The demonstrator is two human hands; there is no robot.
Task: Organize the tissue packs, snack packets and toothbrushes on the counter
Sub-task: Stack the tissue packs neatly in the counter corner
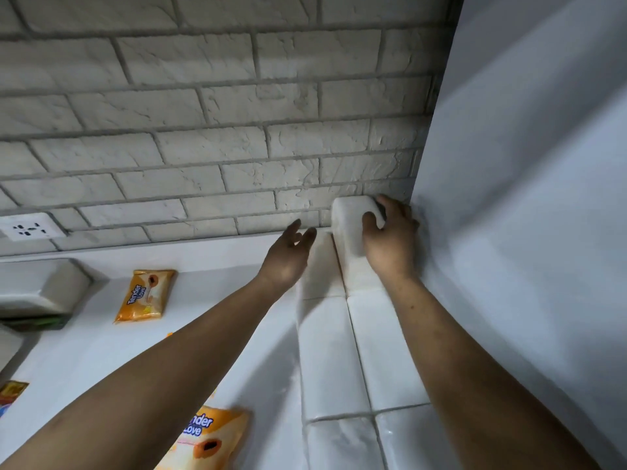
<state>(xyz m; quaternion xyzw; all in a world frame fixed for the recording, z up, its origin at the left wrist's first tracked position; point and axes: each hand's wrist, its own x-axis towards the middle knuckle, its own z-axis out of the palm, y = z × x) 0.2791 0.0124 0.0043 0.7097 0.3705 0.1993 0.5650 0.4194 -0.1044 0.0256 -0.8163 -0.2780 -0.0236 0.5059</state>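
Two rows of white tissue packs [332,354] lie along the right side of the white counter [101,334], beside the right wall. My right hand [390,239] grips a white tissue pack [351,225] at the far corner, on top of the right row. My left hand [288,256] hovers open just left of it, over the left row. An orange Tender Love tissue packet [146,295] lies to the left, and a second orange packet [207,439] sits at the near edge under my left forearm.
A grey brick wall [203,130] backs the counter, with a white socket [29,227] at the left. A grey box-like object [37,286] stands at the far left. A red and yellow snack packet [12,393] shows at the left edge.
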